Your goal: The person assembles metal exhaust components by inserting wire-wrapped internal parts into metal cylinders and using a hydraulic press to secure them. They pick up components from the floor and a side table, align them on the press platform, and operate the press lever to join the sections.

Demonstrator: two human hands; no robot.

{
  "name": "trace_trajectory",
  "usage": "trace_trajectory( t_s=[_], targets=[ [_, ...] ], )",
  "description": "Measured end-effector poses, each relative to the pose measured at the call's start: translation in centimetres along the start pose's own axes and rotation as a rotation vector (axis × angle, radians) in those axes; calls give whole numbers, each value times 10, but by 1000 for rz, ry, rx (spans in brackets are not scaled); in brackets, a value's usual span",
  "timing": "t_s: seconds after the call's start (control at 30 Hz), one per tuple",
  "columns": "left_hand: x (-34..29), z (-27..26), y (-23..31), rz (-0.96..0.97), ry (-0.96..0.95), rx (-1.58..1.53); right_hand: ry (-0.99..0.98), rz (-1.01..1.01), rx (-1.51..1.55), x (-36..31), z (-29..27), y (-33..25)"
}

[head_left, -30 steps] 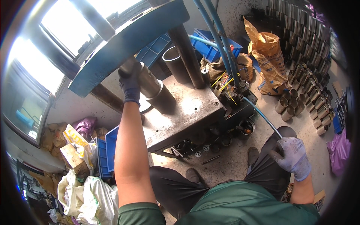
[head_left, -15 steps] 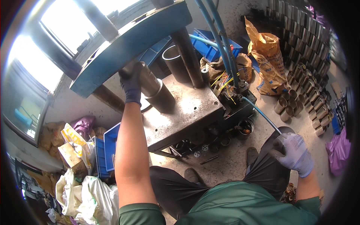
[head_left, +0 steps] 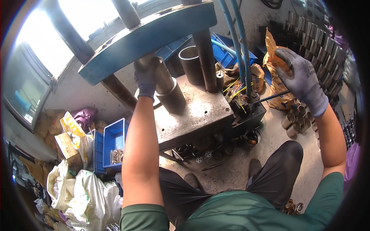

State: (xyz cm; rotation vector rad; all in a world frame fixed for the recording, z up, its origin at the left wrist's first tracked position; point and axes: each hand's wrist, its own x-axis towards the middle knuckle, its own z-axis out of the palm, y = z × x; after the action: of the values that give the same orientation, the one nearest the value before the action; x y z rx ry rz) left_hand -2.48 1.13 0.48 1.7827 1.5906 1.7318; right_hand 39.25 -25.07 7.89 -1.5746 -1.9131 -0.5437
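My left hand (head_left: 146, 81), in a dark grey glove, reaches under the blue press beam (head_left: 150, 40). It closes against the side of an upright metal cylinder (head_left: 165, 77); its fingertips are partly hidden in shadow. Below that cylinder is a pale ring, and a wider dark cylinder (head_left: 172, 101) stands on the steel press table (head_left: 196, 115). My right hand (head_left: 300, 79), in a light grey glove with darkened fingers, is raised to the right of the press. Its fingers are apart, and the end of a thin lever (head_left: 271, 96) touches the heel of the palm.
A large open tube (head_left: 189, 57) stands behind on the table. Blue hoses (head_left: 243, 50) rise beside it. On the right are a torn brown paper sack (head_left: 279, 102) and stacked metal sleeves (head_left: 298, 123). Blue bins (head_left: 115, 134) and white sacks (head_left: 90, 196) lie left.
My right hand has risen from beside my knee, and the lever has swung up with it. The view has shifted slightly; my left hand stays at the cylinder.
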Motion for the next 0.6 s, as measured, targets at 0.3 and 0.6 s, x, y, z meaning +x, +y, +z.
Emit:
trace_trajectory(
  t_s=[0.3,0.6],
  targets=[
    [-3,-4,-9,62,41,10,-704,31,85,-177,-38,-52],
    [-3,-4,-1,85,12,-41,-728,77,15,-184,-33,-47]
  ],
)
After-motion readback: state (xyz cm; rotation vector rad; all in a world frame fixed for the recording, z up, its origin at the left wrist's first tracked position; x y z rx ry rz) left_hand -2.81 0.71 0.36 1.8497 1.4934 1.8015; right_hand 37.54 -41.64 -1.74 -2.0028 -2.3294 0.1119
